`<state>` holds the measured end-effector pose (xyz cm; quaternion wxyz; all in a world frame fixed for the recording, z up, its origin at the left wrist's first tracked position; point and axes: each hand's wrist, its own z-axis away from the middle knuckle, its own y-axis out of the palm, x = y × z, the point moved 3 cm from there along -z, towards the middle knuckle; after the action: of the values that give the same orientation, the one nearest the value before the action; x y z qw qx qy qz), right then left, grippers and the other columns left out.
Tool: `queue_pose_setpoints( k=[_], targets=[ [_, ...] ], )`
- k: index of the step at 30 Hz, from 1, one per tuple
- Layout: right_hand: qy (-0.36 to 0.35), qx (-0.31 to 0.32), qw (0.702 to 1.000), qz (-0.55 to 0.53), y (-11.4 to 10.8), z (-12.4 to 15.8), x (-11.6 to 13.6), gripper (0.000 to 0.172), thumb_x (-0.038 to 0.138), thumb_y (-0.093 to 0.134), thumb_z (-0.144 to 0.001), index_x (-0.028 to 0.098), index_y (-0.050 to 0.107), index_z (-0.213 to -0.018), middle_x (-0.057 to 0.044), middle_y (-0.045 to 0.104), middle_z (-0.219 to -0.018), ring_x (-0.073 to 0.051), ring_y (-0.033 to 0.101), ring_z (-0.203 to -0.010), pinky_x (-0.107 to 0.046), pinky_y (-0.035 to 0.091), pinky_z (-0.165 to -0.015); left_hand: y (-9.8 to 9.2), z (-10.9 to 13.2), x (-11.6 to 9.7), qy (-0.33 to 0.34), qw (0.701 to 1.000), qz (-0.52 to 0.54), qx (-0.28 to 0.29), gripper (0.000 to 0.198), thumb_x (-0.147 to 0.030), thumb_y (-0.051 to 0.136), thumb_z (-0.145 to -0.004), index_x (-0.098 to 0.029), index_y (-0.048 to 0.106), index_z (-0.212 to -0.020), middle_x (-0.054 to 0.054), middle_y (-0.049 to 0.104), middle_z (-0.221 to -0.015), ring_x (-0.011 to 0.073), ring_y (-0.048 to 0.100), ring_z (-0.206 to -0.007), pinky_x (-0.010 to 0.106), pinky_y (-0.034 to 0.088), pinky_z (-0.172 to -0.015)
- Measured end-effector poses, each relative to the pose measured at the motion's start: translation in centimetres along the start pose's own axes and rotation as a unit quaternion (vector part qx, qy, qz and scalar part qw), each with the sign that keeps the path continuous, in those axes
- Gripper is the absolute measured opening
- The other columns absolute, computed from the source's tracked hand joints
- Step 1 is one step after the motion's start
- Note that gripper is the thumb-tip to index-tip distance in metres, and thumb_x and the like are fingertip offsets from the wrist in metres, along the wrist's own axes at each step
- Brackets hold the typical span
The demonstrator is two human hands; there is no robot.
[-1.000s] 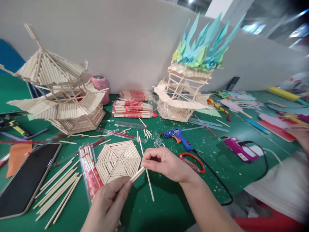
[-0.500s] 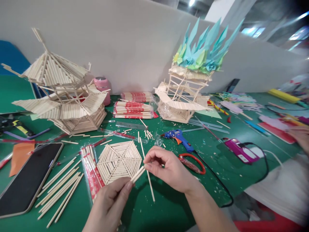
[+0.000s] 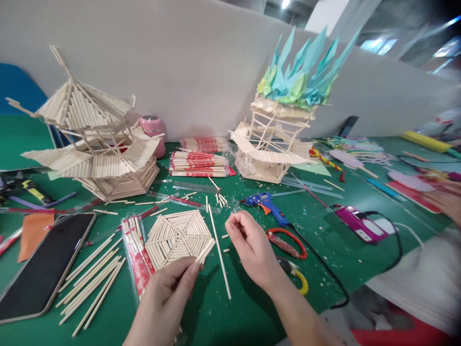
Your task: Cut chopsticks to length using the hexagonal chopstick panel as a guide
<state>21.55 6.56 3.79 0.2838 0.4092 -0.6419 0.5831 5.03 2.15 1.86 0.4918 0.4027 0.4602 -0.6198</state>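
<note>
Clearly, in the head view, the left hand [image 3: 167, 291] was closed in a pinch on a few short sticks [image 3: 206, 250], their free ends angled away to the far right. They stood out against the near right edge of a polygonal stick panel [image 3: 179, 227], which lay flat on the green counter [image 3: 252, 315]. The right hand [image 3: 251, 246] was apart from them, its fingers curled and thumb and fingertips drawn narrowly together; whether anything was between them could not be told. Between the hands a long stick [image 3: 220, 262] lay on the counter, with small offcuts [image 3: 226, 250] just to its right.

To the left of the panel were a red-and-clear packet of sticks [image 3: 137, 257], a spread of loose sticks [image 3: 94, 284] and a smartphone [image 3: 46, 271]. To the right were a blue glue gun [image 3: 265, 203], a tool with a red-orange handle [image 3: 290, 242] and, nearer, one with a yellow handle [image 3: 301, 282].

On the far side stood a stick pagoda [image 3: 103, 163] at left, stacked stick packets [image 3: 200, 165] in the middle, and, to their right, a stick tower [image 3: 268, 156] topped with blue and green folded paper [image 3: 301, 72]. At the far right edge, another person's hand [image 3: 446, 198] rested near a red pad [image 3: 414, 196].
</note>
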Motion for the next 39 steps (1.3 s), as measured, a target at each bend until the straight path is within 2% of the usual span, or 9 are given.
queue_pose_setpoints(
  k=[4,7,12,16,22,31,35,39],
  targets=[
    [0.069,0.102,0.978,-0.166,0.9,0.9,-0.4,0.023,0.036,0.043,-0.089,0.019,0.056,-0.097,0.002,0.047,-0.067,-0.011,0.043,-0.059,-0.023,0.037,-0.054,0.5,-0.3,0.6,-0.076,0.993,0.082,0.042,0.039,-0.053,0.056,-0.072,-0.015,0.066,-0.072,-0.004,0.042,-0.049,0.0095,0.037,-0.047,0.02,0.025,-0.044],
    [0.085,0.143,0.955,-0.247,2.2,1.5,0.1,0.024,0.038,0.052,-0.084,0.016,0.062,-0.087,0.001,0.052,-0.067,-0.011,0.048,-0.062,-0.022,0.039,-0.057,0.9,-0.5,0.9,-0.083,0.99,0.095,0.064,0.043,-0.055,0.056,-0.072,-0.013,0.066,-0.076,-0.005,0.04,-0.047,0.008,0.033,-0.045,0.02,0.023,-0.043],
    [0.093,0.102,0.948,-0.288,3.3,1.4,0.5,0.022,0.034,0.056,-0.082,0.016,0.068,-0.084,-0.001,0.062,-0.072,-0.012,0.057,-0.065,-0.022,0.046,-0.061,1.3,-0.4,0.9,-0.096,0.987,0.115,0.057,0.043,-0.056,0.059,-0.069,-0.014,0.066,-0.077,-0.005,0.043,-0.047,0.0078,0.035,-0.046,0.02,0.023,-0.044],
    [0.094,0.101,0.947,-0.291,3.2,1.4,0.6,0.022,0.034,0.056,-0.082,0.017,0.07,-0.084,0.0,0.062,-0.067,-0.013,0.058,-0.063,-0.022,0.048,-0.06,1.5,-0.2,0.8,-0.118,0.984,0.124,0.057,0.042,-0.057,0.06,-0.068,-0.015,0.063,-0.067,-0.005,0.043,-0.047,0.0072,0.033,-0.045,0.02,0.022,-0.044],
    [0.099,0.102,0.944,-0.297,3.2,1.4,0.6,0.024,0.037,0.055,-0.082,0.017,0.069,-0.08,0.0,0.061,-0.066,-0.013,0.057,-0.062,-0.022,0.048,-0.059,1.5,-0.1,0.9,-0.14,0.979,0.139,0.059,0.04,-0.054,0.06,-0.069,-0.016,0.065,-0.077,-0.005,0.043,-0.049,0.0077,0.032,-0.047,0.02,0.023,-0.045],
    [0.1,0.103,0.95,-0.277,3.1,1.2,0.9,0.029,0.038,0.054,-0.082,0.016,0.062,-0.065,0.001,0.056,-0.06,-0.012,0.052,-0.058,-0.022,0.043,-0.056,1.5,-0.2,0.4,-0.147,0.972,0.172,0.065,0.034,-0.049,0.063,-0.069,-0.015,0.059,-0.063,-0.006,0.043,-0.047,0.0054,0.031,-0.044,0.018,0.019,-0.043],
    [0.103,0.086,0.955,-0.266,3.1,0.8,0.8,0.028,0.037,0.054,-0.08,0.016,0.061,-0.064,0.003,0.051,-0.052,-0.01,0.047,-0.05,-0.021,0.037,-0.049,1.5,-0.4,0.0,-0.15,0.961,0.203,0.108,0.032,-0.044,0.06,-0.074,-0.014,0.06,-0.061,-0.004,0.05,-0.049,0.0037,0.032,-0.039,0.019,0.018,-0.04],
    [0.116,0.056,0.959,-0.253,2.7,0.2,0.2,0.027,0.037,0.054,-0.079,0.015,0.064,-0.067,0.004,0.047,-0.053,-0.008,0.041,-0.048,-0.021,0.031,-0.045,1.2,-0.4,-0.4,-0.153,0.956,0.217,0.122,0.03,-0.04,0.056,-0.078,-0.013,0.064,-0.068,0.0,0.06,-0.055,0.0042,0.039,-0.038,0.019,0.025,-0.042]
  ],
)
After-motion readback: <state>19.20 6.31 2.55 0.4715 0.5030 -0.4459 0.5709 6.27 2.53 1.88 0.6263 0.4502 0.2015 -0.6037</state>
